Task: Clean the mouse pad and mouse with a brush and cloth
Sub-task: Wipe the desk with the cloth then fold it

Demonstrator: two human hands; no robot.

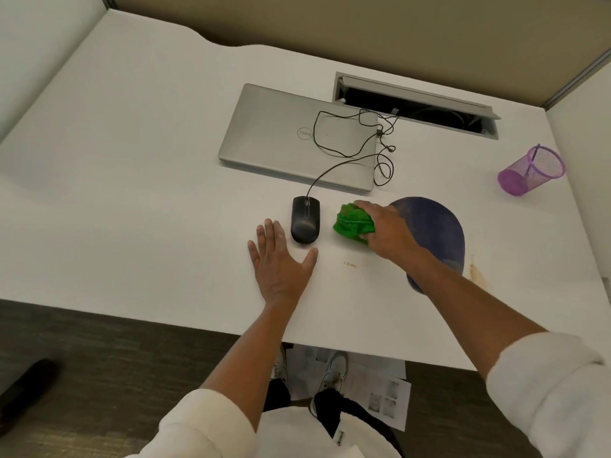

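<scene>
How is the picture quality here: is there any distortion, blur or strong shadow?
Head view: wide-angle bending curves the desk edges; light is soft and even, with only faint shadows under the left hand and the mouse; the right hand gripping the green cloth looks slightly soft; the floor corners are dim and blurred.

office cubicle — white desk (139, 180) w/ partition walls (363, 24), closed laptop (281, 133), cable hatch (413, 104).

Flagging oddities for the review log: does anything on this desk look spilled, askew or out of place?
Yes. A brownish stain marks the white desk right of the blue mouse pad, with a small speck nearer the middle. The black mouse sits off the pad.
</scene>
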